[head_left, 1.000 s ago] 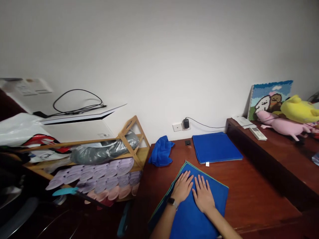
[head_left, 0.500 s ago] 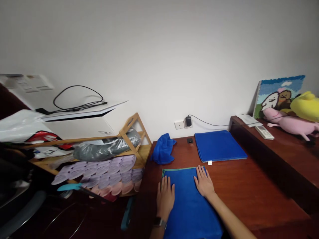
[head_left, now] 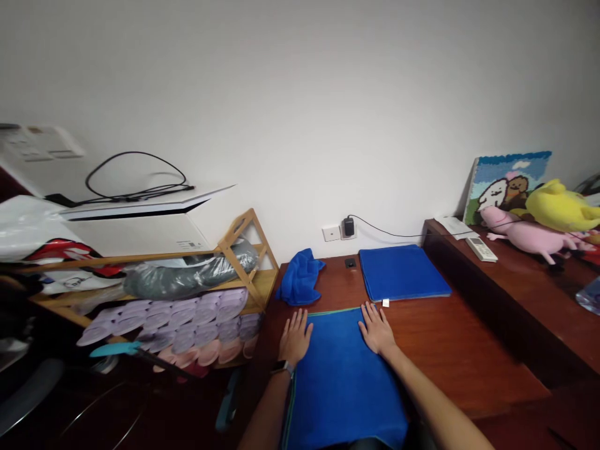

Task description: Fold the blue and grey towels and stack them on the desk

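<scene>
A blue cloth with a green edge (head_left: 344,381) lies spread flat on the brown wooden desk (head_left: 450,350), its near end running to the bottom of the view. On its far left corner rests my left hand (head_left: 295,337), fingers stretched out, a watch on the wrist. My right hand (head_left: 376,328) lies flat on the far right corner, fingers spread. Neither hand grips anything. Just beyond sits a folded stack of blue cloth (head_left: 403,272) with a small white tag. A crumpled blue cloth (head_left: 300,278) lies at the desk's far left.
Left of the desk stands a wooden rack (head_left: 267,290) holding lilac and pink slippers (head_left: 197,325) and a white box (head_left: 135,237). A black plug (head_left: 349,226) sits in the wall. A remote (head_left: 482,249) and plush toys (head_left: 520,237) lie on the right-hand surface.
My left hand has slid forward and outward to the cloth's far left corner. My right hand stays near the far right corner. The view has shifted slightly.
</scene>
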Demonstrator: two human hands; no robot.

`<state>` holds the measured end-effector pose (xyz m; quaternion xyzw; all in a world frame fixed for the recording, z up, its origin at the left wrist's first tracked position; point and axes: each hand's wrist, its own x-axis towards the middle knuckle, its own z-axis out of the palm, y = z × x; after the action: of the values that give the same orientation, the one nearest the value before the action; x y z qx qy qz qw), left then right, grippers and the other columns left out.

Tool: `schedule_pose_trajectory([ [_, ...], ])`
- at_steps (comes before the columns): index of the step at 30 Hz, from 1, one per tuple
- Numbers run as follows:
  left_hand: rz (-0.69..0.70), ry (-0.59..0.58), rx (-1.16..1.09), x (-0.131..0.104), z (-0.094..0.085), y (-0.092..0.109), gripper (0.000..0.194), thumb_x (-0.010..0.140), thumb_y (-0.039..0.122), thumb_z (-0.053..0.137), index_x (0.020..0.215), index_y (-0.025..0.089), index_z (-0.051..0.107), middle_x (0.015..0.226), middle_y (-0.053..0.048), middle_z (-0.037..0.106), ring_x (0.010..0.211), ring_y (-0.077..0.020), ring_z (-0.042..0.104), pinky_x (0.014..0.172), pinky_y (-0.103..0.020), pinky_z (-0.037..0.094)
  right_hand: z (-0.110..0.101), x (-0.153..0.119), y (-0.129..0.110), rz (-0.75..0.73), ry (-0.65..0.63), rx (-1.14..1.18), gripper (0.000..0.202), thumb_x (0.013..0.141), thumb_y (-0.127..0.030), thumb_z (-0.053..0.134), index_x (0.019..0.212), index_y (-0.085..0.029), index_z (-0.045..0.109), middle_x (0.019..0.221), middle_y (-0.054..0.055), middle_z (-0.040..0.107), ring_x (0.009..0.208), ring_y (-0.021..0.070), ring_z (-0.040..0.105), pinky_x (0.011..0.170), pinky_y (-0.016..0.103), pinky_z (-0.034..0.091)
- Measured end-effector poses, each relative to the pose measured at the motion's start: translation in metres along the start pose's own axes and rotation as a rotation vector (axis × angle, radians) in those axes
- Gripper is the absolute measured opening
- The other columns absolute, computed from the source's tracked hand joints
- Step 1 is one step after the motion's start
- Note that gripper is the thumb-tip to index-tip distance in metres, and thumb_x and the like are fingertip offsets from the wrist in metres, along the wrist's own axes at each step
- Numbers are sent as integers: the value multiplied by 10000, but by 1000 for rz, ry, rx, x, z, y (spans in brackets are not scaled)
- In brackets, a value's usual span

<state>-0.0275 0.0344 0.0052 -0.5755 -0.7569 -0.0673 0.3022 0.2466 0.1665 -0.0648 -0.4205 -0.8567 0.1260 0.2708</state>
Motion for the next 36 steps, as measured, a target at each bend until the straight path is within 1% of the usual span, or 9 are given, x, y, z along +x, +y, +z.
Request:
schedule_pose_trajectory([
  [3, 11, 61, 1, -10, -10, 17, 601, 1080, 379, 304, 1606, 111, 424, 1655, -168, 408, 1557, -324, 366, 1276, -548, 311, 3, -7, -8, 33, 40, 3, 705, 1074, -482, 173, 1679, -122, 192, 1732, 64, 117, 1637, 231, 109, 1345, 463, 72],
  [6, 171, 116, -59, -38, -3, 71, 583, 1097, 376, 301, 1654, 207, 328, 1708, -92, 329, 1591, -269, 298, 1298, -509, 289, 23, -28, -10, 18, 151, 28, 718, 1076, -493, 144, 1673, -102, 222, 1726, 78, 129, 1635, 246, 119, 1345, 473, 98],
  [11, 205, 7, -130, -66, 18, 126, 598, 1103, 479, 298, 1661, 262, 308, 1710, -85, 326, 1575, -269, 338, 1273, -528, 335, 44, -48, -4, -22, 112, 30, 740, 1071, -555, 138, 1672, -132, 228, 1725, 59, 116, 1634, 238, 133, 1345, 474, 101],
  [18, 90, -35, -82, -17, 9, 68, 596, 1086, 503, 337, 1627, 260, 395, 1695, -89, 359, 1565, -281, 358, 1269, -540, 319, 12, -13, -7, -42, 41, 47, 726, 1071, -526, 160, 1674, -127, 225, 1729, 62, 127, 1634, 219, 125, 1344, 453, 99],
  [23, -27, 61, -24, -40, -7, 5, 591, 1094, 433, 285, 1594, 166, 452, 1620, -133, 486, 1525, -289, 428, 1254, -526, 351, 18, -37, 12, 87, 108, 22, 706, 1062, -444, 171, 1664, -86, 264, 1722, 92, 165, 1627, 253, 165, 1336, 476, 139],
  [27, -51, 237, -47, -93, -17, 47, 591, 1099, 362, 264, 1655, 170, 328, 1659, -123, 431, 1571, -295, 345, 1282, -550, 307, 44, -89, 3, 13, 221, 32, 715, 1071, -514, 144, 1676, -150, 256, 1728, 34, 148, 1629, 248, 162, 1343, 460, 140],
  [31, 262, 77, -113, -131, -16, 123, 581, 1094, 390, 362, 1666, 331, 277, 1717, -29, 325, 1580, -266, 329, 1277, -514, 341, 57, -125, -17, -87, 150, 53, 735, 1071, -591, 149, 1671, -185, 266, 1721, 8, 169, 1624, 246, 183, 1346, 447, 147],
  [33, 260, 36, -112, -139, -11, 127, 572, 1090, 429, 377, 1652, 339, 315, 1702, -45, 355, 1554, -277, 382, 1248, -519, 383, 52, -131, -14, -92, 124, 48, 737, 1070, -602, 141, 1671, -191, 258, 1718, 6, 171, 1622, 247, 189, 1345, 454, 151],
  [36, 123, 49, -71, -149, -4, 84, 583, 1081, 478, 382, 1636, 301, 367, 1686, -67, 380, 1535, -294, 414, 1224, -530, 410, 39, -134, 6, -56, 105, 41, 728, 1070, -614, 146, 1672, -221, 255, 1715, -3, 177, 1619, 243, 202, 1340, 471, 169],
])
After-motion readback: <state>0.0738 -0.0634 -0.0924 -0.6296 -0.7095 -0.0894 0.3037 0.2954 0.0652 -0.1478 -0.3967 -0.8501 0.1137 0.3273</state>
